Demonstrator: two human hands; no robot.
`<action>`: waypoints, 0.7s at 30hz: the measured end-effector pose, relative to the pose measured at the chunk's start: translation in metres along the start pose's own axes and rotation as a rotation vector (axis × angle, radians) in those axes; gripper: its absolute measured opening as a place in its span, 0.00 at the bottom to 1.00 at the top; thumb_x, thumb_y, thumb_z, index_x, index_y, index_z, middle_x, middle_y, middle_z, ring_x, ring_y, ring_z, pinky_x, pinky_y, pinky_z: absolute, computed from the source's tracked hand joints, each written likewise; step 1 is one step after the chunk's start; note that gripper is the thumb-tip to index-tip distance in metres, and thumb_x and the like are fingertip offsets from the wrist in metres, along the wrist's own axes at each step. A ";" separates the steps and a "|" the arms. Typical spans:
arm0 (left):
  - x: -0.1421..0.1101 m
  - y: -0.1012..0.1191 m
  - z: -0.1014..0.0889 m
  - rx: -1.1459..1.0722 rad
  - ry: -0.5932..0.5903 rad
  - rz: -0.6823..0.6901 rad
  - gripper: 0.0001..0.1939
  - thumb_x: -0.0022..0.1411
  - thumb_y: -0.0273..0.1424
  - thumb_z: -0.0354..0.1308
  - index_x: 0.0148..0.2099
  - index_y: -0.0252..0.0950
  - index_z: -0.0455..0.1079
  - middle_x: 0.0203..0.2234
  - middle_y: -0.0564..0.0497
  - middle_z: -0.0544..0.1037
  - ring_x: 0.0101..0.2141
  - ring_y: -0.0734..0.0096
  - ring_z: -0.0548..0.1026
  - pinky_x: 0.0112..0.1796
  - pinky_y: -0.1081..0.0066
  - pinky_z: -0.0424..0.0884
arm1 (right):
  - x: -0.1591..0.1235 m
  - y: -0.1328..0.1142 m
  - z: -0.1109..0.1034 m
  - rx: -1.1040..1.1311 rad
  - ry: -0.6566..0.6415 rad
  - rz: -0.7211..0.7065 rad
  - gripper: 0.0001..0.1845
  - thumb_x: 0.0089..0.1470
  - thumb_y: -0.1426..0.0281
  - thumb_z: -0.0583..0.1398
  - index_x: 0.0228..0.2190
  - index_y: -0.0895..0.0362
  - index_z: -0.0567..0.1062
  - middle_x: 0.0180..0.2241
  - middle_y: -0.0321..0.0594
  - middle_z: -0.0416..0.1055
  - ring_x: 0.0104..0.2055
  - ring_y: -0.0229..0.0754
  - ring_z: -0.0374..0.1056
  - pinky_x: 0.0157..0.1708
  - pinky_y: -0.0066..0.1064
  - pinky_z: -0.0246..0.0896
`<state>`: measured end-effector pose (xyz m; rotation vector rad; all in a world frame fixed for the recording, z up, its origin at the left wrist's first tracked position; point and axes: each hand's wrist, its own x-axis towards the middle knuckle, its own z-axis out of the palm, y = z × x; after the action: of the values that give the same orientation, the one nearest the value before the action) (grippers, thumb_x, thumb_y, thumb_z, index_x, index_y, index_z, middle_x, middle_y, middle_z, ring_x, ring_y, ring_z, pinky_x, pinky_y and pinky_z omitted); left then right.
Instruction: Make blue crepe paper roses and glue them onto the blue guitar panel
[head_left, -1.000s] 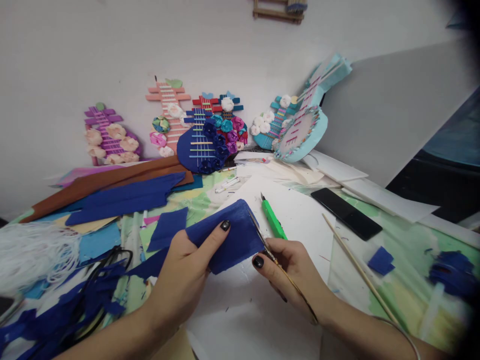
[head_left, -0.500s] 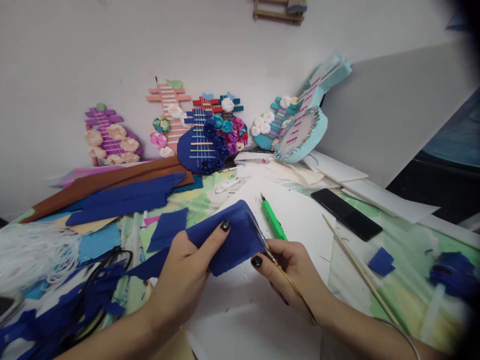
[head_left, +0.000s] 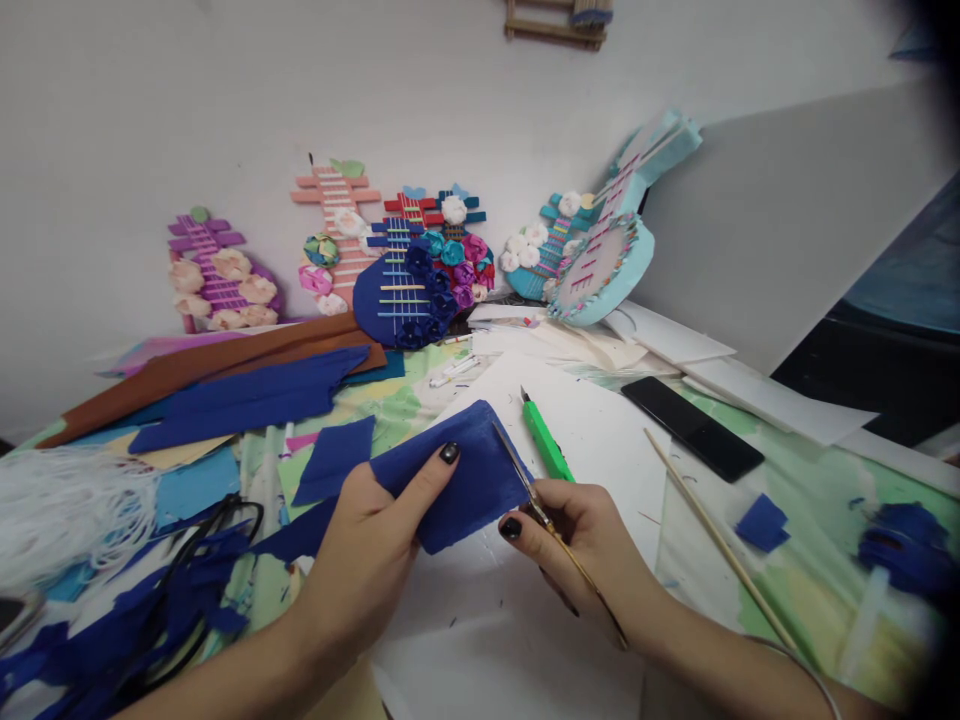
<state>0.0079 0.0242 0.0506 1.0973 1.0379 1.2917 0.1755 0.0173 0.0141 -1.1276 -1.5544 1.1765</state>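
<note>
My left hand (head_left: 382, 530) pinches a folded piece of dark blue crepe paper (head_left: 472, 475), thumb on top and the other fingers underneath. Closed round a pair of gold-handled scissors (head_left: 551, 525) is my right hand (head_left: 592, 545). The scissor blades lie along the paper's right edge, pointing away from me; one blade shows over the paper. Below both hands lies a large white sheet (head_left: 525, 620). A green craft knife (head_left: 546, 440) rests on it just beyond my right hand.
Several decorated paper guitars (head_left: 401, 285) lean against the wall. To the right lie a black phone (head_left: 691, 428), a thin wooden stick (head_left: 720, 540) and a small blue scrap (head_left: 762, 523). Leftward are blue strips (head_left: 180, 600), white string (head_left: 82, 510) and a brown sheet (head_left: 217, 360).
The scissor handles have spread slightly apart, and the blade over the paper has shifted a little. My left hand and the blue paper stay almost where they were.
</note>
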 end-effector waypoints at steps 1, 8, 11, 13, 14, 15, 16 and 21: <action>0.000 0.000 0.000 -0.004 0.000 -0.002 0.22 0.59 0.31 0.59 0.56 0.36 0.69 0.48 0.48 0.77 0.51 0.56 0.72 0.52 0.62 0.69 | 0.000 0.000 0.000 -0.002 0.000 0.000 0.26 0.48 0.51 0.62 0.17 0.57 0.59 0.16 0.28 0.47 0.19 0.30 0.44 0.18 0.25 0.38; 0.000 0.001 0.001 0.002 0.005 0.001 0.23 0.59 0.33 0.60 0.57 0.38 0.68 0.48 0.48 0.77 0.50 0.55 0.72 0.51 0.62 0.70 | 0.000 -0.002 0.000 -0.049 0.011 0.013 0.26 0.47 0.51 0.62 0.17 0.57 0.60 0.15 0.28 0.46 0.19 0.30 0.43 0.18 0.25 0.38; 0.000 -0.001 0.000 -0.007 0.010 -0.005 0.22 0.59 0.34 0.59 0.57 0.38 0.69 0.49 0.48 0.77 0.49 0.55 0.73 0.49 0.63 0.71 | 0.000 -0.002 0.000 -0.074 0.024 0.006 0.27 0.47 0.51 0.62 0.16 0.57 0.59 0.16 0.28 0.46 0.19 0.30 0.43 0.18 0.25 0.38; 0.000 -0.001 -0.002 0.001 0.021 0.000 0.22 0.59 0.34 0.60 0.56 0.38 0.69 0.48 0.48 0.77 0.48 0.56 0.74 0.49 0.63 0.71 | 0.000 -0.001 -0.001 -0.073 0.016 -0.009 0.27 0.48 0.51 0.61 0.16 0.57 0.59 0.16 0.28 0.47 0.19 0.30 0.43 0.18 0.25 0.38; 0.000 -0.001 -0.002 0.004 0.027 0.001 0.22 0.59 0.34 0.60 0.55 0.38 0.70 0.48 0.47 0.77 0.48 0.56 0.74 0.49 0.63 0.71 | 0.000 0.000 -0.001 -0.067 0.010 -0.020 0.27 0.49 0.50 0.61 0.16 0.57 0.60 0.16 0.28 0.47 0.19 0.30 0.43 0.18 0.25 0.38; 0.001 -0.001 -0.003 0.005 0.034 -0.001 0.22 0.58 0.34 0.61 0.55 0.37 0.70 0.47 0.46 0.78 0.47 0.56 0.74 0.49 0.63 0.71 | -0.001 0.000 -0.001 -0.058 0.003 -0.029 0.26 0.50 0.50 0.60 0.17 0.57 0.60 0.16 0.28 0.47 0.19 0.30 0.44 0.18 0.25 0.38; 0.001 -0.001 -0.003 0.003 0.041 -0.004 0.22 0.57 0.34 0.61 0.54 0.35 0.71 0.45 0.45 0.78 0.47 0.55 0.75 0.49 0.62 0.71 | -0.001 0.001 -0.001 -0.045 -0.004 -0.035 0.26 0.50 0.50 0.60 0.17 0.57 0.60 0.16 0.28 0.47 0.19 0.29 0.44 0.18 0.25 0.38; 0.003 0.001 0.000 -0.039 0.057 -0.028 0.24 0.54 0.35 0.64 0.53 0.33 0.72 0.44 0.43 0.79 0.45 0.55 0.75 0.47 0.62 0.71 | -0.002 -0.006 -0.001 0.064 0.011 -0.020 0.21 0.50 0.53 0.60 0.23 0.58 0.66 0.15 0.27 0.51 0.16 0.28 0.46 0.15 0.23 0.39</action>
<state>0.0080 0.0272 0.0515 1.0178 1.0629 1.3221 0.1764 0.0148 0.0196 -1.0721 -1.5056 1.1965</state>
